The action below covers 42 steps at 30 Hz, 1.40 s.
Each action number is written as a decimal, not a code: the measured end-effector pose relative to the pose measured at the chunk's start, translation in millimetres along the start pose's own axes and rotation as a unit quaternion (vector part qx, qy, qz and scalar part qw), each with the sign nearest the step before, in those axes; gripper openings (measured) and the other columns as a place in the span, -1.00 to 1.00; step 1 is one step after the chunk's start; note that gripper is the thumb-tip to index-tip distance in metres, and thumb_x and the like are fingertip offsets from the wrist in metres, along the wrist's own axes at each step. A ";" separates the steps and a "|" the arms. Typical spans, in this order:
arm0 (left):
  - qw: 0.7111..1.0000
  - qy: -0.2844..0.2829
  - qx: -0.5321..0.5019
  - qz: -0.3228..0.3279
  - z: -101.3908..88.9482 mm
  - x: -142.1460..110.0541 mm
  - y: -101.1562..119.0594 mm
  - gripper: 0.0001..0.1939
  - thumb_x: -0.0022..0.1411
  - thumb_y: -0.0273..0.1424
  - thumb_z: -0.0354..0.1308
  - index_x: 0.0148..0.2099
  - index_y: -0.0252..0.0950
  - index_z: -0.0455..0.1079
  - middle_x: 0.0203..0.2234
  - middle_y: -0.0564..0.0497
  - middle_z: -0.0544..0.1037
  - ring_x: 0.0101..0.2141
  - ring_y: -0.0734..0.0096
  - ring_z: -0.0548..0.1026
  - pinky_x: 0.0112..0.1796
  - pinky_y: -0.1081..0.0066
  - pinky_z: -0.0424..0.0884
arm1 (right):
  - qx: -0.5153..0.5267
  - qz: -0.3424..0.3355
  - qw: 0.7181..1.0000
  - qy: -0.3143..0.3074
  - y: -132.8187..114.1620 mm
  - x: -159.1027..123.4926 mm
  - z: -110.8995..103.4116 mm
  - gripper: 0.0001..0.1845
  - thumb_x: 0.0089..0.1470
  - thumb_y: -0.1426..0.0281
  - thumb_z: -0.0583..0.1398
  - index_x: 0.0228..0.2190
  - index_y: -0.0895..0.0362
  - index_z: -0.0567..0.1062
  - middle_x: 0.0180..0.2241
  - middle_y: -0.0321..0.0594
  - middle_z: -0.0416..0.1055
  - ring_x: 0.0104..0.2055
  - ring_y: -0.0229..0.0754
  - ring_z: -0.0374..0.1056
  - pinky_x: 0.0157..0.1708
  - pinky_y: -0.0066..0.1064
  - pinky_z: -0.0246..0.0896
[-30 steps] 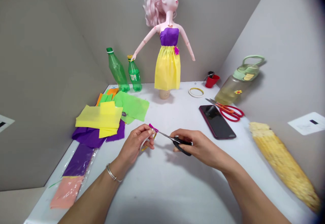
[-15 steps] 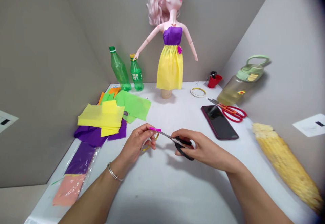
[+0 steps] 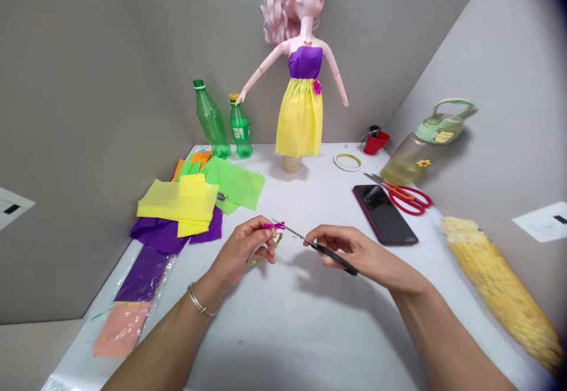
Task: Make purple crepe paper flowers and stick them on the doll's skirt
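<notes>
My left hand (image 3: 251, 240) pinches a small magenta fabric piece (image 3: 273, 225) between thumb and fingertips. A narrow roll of tape (image 3: 278, 241), white with a yellow inner ring, is hooked in the lower fingers of the same hand. My right hand (image 3: 349, 248) grips black-handled scissors (image 3: 335, 256), their slim blades pointing left at the magenta piece. The blades look nearly together, beside the fabric's notched end. Tiny magenta snips (image 3: 296, 237) show just under the blades.
Behind stands a doll (image 3: 299, 116) in a purple and yellow dress. Coloured cloth (image 3: 177, 201) and green bottles (image 3: 240, 131) are at left. A phone (image 3: 384, 214), red scissors (image 3: 407, 197), another tape roll (image 3: 348, 162), a water bottle (image 3: 410, 152) and a corn-like object (image 3: 496, 284) lie right.
The scissors have turned and shifted slightly right, with their handles drawn together. The magenta piece now has a notched end, and tiny snips have appeared below it.
</notes>
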<state>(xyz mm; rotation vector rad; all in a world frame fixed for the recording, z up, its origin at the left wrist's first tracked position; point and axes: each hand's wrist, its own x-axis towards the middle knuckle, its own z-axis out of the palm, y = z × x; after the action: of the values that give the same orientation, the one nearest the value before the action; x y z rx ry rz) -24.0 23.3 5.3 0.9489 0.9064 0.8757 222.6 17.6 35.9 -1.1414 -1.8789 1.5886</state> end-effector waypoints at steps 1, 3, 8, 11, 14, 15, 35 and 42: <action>1.000 0.000 0.000 -0.002 0.1 0.2 0.1 -0.85 0.17 -0.33 0.23 -0.32 -0.29 0.35 -0.57 0.11 0.45 -0.57 0.53 0.43 -0.48 0.49 0.45 | 0.001 0.001 1.000 -0.003 0.0 -0.1 -0.5 -0.66 0.09 0.17 0.27 -0.15 0.11 0.49 -0.42 -0.35 0.20 -0.37 -0.29 0.10 -0.35 -0.48 0.05; 1.000 0.004 0.003 -0.001 0.9 0.4 0.9 -0.84 0.18 -0.32 0.22 -0.33 -0.29 0.35 -0.58 0.11 0.45 -0.57 0.53 0.43 -0.49 0.50 0.45 | -0.008 0.007 1.000 -0.001 -0.8 -0.5 -0.2 -0.66 0.08 0.17 0.27 -0.15 0.10 0.48 -0.41 -0.34 0.21 -0.36 -0.28 0.11 -0.34 -0.47 0.07; 1.000 0.016 0.000 0.009 2.9 -0.2 3.9 -0.81 0.17 -0.30 0.23 -0.35 -0.31 0.34 -0.59 0.10 0.44 -0.57 0.53 0.41 -0.50 0.50 0.44 | -0.064 0.022 0.997 0.029 -2.5 -1.9 5.5 -0.64 0.07 0.21 0.25 -0.09 0.06 0.45 -0.33 -0.27 0.32 -0.30 -0.20 0.22 -0.28 -0.42 0.17; 1.000 0.018 -0.019 0.003 2.8 -0.7 5.3 -0.80 0.15 -0.30 0.25 -0.35 -0.31 0.33 -0.61 0.10 0.44 -0.58 0.52 0.41 -0.50 0.51 0.44 | -0.117 0.016 0.992 0.047 0.6 -3.8 5.4 -0.60 0.04 0.26 0.26 -0.06 0.05 0.43 -0.30 -0.26 0.33 -0.25 -0.16 0.25 -0.20 -0.36 0.22; 0.999 0.029 -0.033 0.001 2.8 -1.0 6.6 -0.79 0.13 -0.30 0.26 -0.34 -0.31 0.32 -0.62 0.10 0.45 -0.59 0.53 0.41 -0.51 0.53 0.43 | -0.133 0.016 0.989 0.057 2.5 -6.3 0.2 -0.58 0.01 0.27 0.28 -0.06 0.06 0.45 -0.30 -0.27 0.34 -0.26 -0.17 0.26 -0.19 -0.35 0.23; 0.999 0.032 -0.037 0.000 2.9 -1.1 6.8 -0.79 0.13 -0.30 0.26 -0.34 -0.31 0.32 -0.62 0.10 0.45 -0.59 0.54 0.41 -0.51 0.53 0.43 | -0.126 0.020 0.990 0.053 2.2 -7.1 -2.0 -0.59 0.01 0.27 0.27 -0.07 0.06 0.46 -0.31 -0.27 0.33 -0.27 -0.18 0.25 -0.20 -0.36 0.23; 1.000 0.025 0.000 0.014 6.8 -0.7 -0.4 -0.85 0.18 -0.32 0.20 -0.34 -0.30 0.36 -0.60 0.10 0.44 -0.57 0.51 0.41 -0.49 0.47 0.44 | -0.045 0.017 0.999 0.010 -6.3 -5.8 3.1 -0.62 0.03 0.33 0.26 -0.07 0.11 0.51 -0.33 -0.25 0.40 -0.30 -0.21 0.27 -0.31 -0.44 0.21; 1.000 -0.016 0.015 -0.017 12.6 -1.7 -6.0 -0.88 0.15 -0.35 0.18 -0.34 -0.30 0.38 -0.59 0.10 0.46 -0.60 0.50 0.43 -0.48 0.44 0.43 | -0.010 0.021 1.000 0.002 -4.1 -4.4 8.3 -0.64 0.05 0.37 0.22 -0.07 0.11 0.51 -0.33 -0.27 0.36 -0.37 -0.28 0.24 -0.36 -0.48 0.23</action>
<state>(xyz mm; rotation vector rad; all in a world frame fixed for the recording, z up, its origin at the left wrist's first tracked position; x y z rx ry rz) -11.9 16.3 4.0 0.9686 0.9074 0.8179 217.5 9.0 38.5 -1.1997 -1.8845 1.5928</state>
